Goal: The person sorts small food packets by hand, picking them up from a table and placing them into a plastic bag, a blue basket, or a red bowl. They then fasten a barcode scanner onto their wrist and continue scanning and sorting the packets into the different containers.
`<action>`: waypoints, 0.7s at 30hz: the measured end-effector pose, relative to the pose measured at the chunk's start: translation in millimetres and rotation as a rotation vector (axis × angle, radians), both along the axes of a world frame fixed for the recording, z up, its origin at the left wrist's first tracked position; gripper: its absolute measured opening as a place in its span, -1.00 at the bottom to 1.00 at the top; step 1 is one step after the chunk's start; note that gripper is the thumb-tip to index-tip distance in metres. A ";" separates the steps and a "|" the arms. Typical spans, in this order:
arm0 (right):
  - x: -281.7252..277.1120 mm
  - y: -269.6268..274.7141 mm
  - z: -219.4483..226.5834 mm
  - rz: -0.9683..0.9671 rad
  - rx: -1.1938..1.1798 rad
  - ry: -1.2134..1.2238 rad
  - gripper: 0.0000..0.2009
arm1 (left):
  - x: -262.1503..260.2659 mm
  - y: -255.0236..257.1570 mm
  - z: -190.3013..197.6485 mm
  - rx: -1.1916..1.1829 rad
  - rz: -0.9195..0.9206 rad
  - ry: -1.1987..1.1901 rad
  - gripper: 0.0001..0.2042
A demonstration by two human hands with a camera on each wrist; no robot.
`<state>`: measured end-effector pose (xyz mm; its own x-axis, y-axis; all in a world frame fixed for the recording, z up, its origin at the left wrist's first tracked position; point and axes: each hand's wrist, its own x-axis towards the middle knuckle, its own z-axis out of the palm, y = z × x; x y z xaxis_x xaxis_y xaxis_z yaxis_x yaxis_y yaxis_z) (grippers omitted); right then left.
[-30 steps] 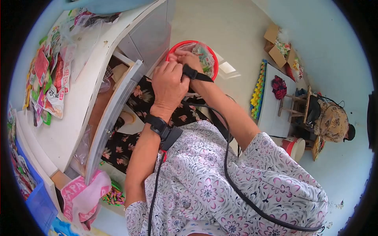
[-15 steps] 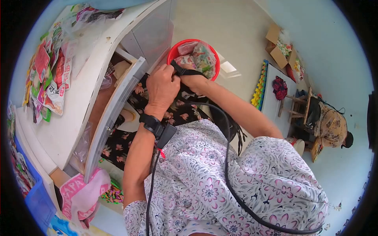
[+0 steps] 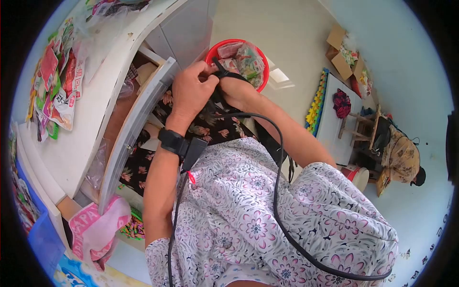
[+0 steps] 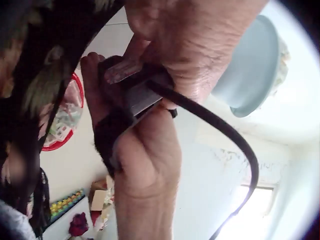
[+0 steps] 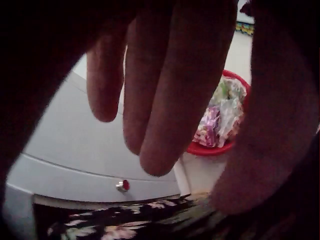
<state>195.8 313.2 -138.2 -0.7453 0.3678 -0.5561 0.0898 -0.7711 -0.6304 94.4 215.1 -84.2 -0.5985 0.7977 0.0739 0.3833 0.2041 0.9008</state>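
A black strap (image 3: 234, 75) circles the right wrist, and its loose end stands up over the red bucket in the head view. My left hand (image 3: 191, 91) pinches this strap between thumb and fingers. In the left wrist view, a small black camera box (image 4: 142, 97) with a cable sits at the strap, under the left hand. My right hand (image 5: 160, 100) hangs with its fingers extended and holds nothing; in the head view it is mostly hidden behind the left hand and strap. Another black wrist camera (image 3: 173, 142) is on the left wrist.
A red bucket (image 3: 264, 53) with plastic packets stands on the floor beyond the hands. To the left are a white table (image 3: 91, 110) with food packets and an open drawer (image 3: 136, 126). A pink towel (image 3: 98, 229) hangs below. A person (image 3: 401, 155) sits far right.
The right hand has turned and drawn back from over the bucket, uncovering the packets. The left hand has shifted slightly left and up, and the strap's end now stands up.
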 end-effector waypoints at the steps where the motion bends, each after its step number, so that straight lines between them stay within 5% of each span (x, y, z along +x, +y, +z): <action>1: -3.0 0.4 -0.1 -0.009 0.014 0.025 -0.70 | -4.5 -0.2 1.8 0.013 -0.020 0.030 -0.87; 5: -7.5 -9.3 25.2 0.085 0.399 -0.140 -0.74 | -8.8 -3.1 -3.8 -0.020 -0.038 0.198 -0.85; 8: -5.8 -11.3 1.1 0.082 0.419 -0.170 -0.78 | -5.7 -3.4 -11.1 -0.033 0.029 0.169 -0.84; 11: 0.5 -3.0 6.8 0.400 1.017 -0.351 -0.79 | -4.9 -6.7 -14.0 -0.067 0.043 0.169 -0.83; 14: 4.9 -2.1 35.8 0.472 0.942 -0.326 -0.78 | -3.3 -7.1 -11.8 -0.088 0.047 0.194 -0.83; 17: 1.3 0.0 15.1 0.492 0.654 -0.340 -0.66 | -9.6 -0.7 0.9 -0.143 0.018 0.215 -0.84; 19: 10.4 12.0 -43.0 0.650 0.999 -0.232 -0.66 | -9.6 -4.2 1.7 -0.143 0.004 0.239 -0.85; 21: 11.7 12.2 -31.6 0.719 1.100 -0.216 -0.66 | -10.6 -6.7 0.8 -0.140 0.005 0.246 -0.84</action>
<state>207.5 325.4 -169.8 -0.8965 0.2634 -0.3563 0.4365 0.3874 -0.8120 83.7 208.4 -83.3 -0.5802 0.8075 0.1063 0.5855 0.3228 0.7436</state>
